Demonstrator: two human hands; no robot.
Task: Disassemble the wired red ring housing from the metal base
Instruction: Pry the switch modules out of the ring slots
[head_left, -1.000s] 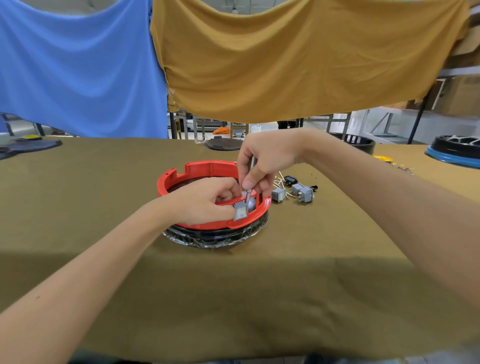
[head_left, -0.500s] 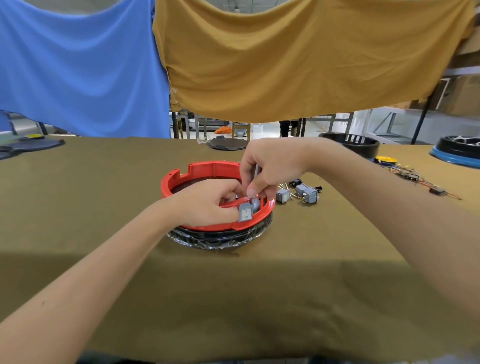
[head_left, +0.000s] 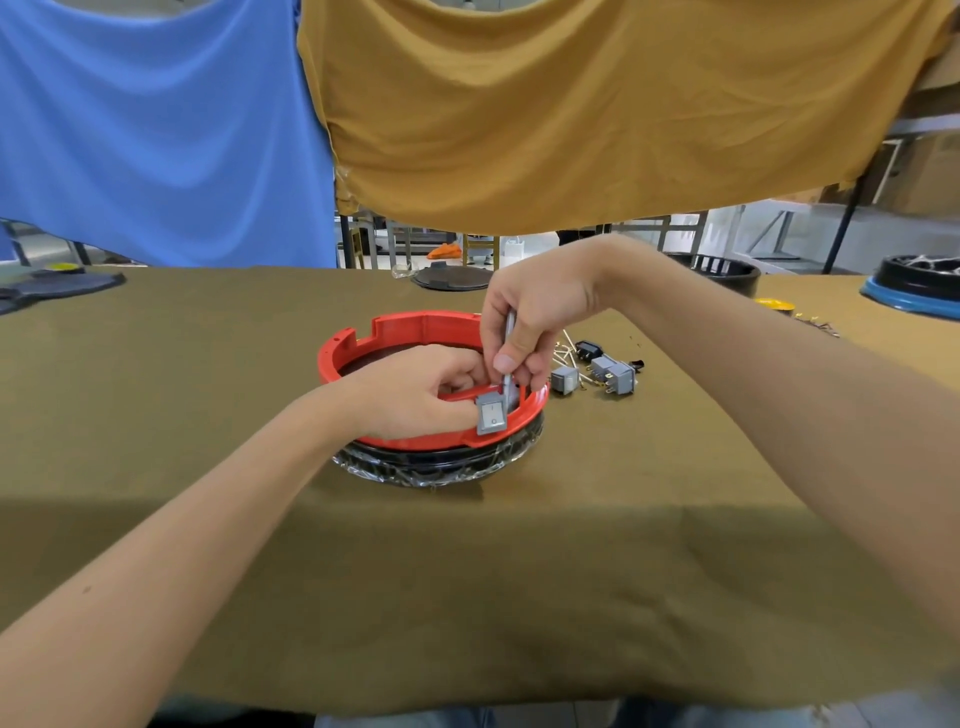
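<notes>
A red ring housing (head_left: 395, 330) sits on a dark round base (head_left: 436, 465) wrapped in clear film, in the middle of the table. A grey rocker switch (head_left: 491, 414) is set in the ring's near rim. My left hand (head_left: 410, 395) grips the near rim next to the switch, thumb against it. My right hand (head_left: 524, 325) holds a thin metal tool (head_left: 508, 358) upright, its tip down inside the ring just behind the switch. No wires of the ring show.
Several loose grey switches (head_left: 613, 375) and small pins lie right of the ring. A black disc (head_left: 451, 276) lies at the far edge, dark round parts (head_left: 917, 283) at far right, a dark flat piece (head_left: 57, 287) at far left. Blue and yellow cloths hang behind.
Both hands stay at the switch. The tool in my right hand has shifted slightly at the ring's near rim; the view has swung a little.
</notes>
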